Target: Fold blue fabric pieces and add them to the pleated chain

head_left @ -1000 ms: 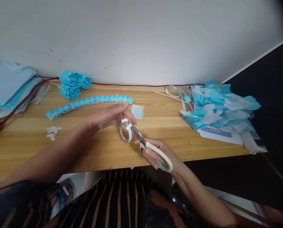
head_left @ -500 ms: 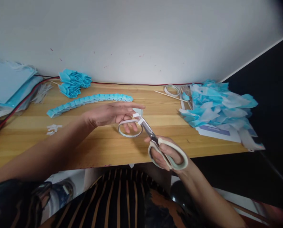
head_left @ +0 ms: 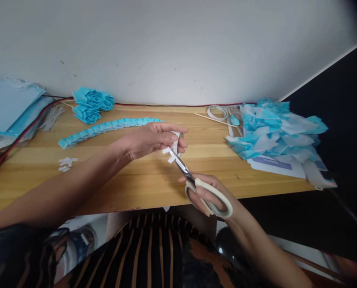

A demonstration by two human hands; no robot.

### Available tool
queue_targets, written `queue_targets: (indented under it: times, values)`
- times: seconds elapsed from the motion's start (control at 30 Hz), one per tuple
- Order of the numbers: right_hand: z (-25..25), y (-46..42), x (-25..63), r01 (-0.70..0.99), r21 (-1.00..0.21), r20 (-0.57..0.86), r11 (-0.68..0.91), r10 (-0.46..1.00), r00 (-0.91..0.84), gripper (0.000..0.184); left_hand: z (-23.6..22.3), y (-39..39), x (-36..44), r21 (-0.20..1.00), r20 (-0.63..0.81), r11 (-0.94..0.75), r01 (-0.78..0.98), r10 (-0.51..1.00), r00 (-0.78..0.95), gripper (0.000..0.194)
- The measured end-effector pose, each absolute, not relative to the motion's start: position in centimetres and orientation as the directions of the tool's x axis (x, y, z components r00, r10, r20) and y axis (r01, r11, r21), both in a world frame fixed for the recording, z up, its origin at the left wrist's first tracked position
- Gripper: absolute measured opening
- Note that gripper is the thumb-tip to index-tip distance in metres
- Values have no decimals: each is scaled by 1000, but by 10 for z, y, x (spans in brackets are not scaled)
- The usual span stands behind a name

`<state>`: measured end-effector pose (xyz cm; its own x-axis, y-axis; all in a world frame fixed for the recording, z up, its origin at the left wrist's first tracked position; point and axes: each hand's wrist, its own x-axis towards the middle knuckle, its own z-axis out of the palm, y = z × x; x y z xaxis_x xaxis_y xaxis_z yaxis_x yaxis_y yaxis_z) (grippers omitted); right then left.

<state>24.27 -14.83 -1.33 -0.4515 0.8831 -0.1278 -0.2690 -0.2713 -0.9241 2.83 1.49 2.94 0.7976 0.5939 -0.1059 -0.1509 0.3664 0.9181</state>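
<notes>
My right hand (head_left: 206, 192) grips white-handled scissors (head_left: 184, 169), fingers through the loops and blades pointing up and left. Small white tape pieces (head_left: 171, 159) cling near the blade tips. Above the tips, my left hand (head_left: 154, 140) pinches a roll of white tape (head_left: 176, 141), now turned nearly edge-on and partly hidden by the fingers. Beyond the left wrist lies a curved strip of folded light-blue pieces (head_left: 106, 127). Several cut white bits (head_left: 66, 161) rest on the wooden table (head_left: 130, 192), left of my left forearm.
Blue paper flowers (head_left: 92, 105) lie at the back left, beside stacked blue sheets (head_left: 13, 104) and white strips (head_left: 52, 118). To the right are another tape roll (head_left: 217, 113), a thin stick (head_left: 212, 119) and a heap of blue-white petals (head_left: 280, 130). A red-black cable (head_left: 166, 105) runs along the wall.
My left hand has moved a little right and turned the tape roll from an open ring to nearly edge-on. The scissors have shifted slightly left, and their handles are closer together.
</notes>
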Motion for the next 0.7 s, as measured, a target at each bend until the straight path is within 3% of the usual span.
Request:
queue_targets:
  times: [0.2,0.3,0.4,0.47,0.57,0.63,0.7]
  values:
    - [-6,-154,237,-100,-941,-216,-324,801,-559,37,38,31,45,958,-67,234,-168,748,660,27]
    - [-5,-156,251,-237,-915,-188,-327,864,-467,51,51,37,56,998,4,40,-54,767,641,32]
    - [-3,-159,274,-369,-857,-230,-360,908,-351,54,57,42,69,948,138,-295,118,718,682,35]
    - [-1,-162,289,-444,-807,-299,-389,918,-260,48,52,46,83,787,206,-557,264,641,740,39]
    - [1,-166,307,-546,-758,-358,-356,928,-109,45,32,54,112,352,234,-853,385,479,846,42]
    - [1,-167,316,-584,-739,-389,-335,920,-36,42,15,60,133,135,198,-932,335,357,913,42]
    - [-2,-168,323,-586,-733,-433,-346,902,9,36,1,68,150,50,185,-956,291,295,938,39]
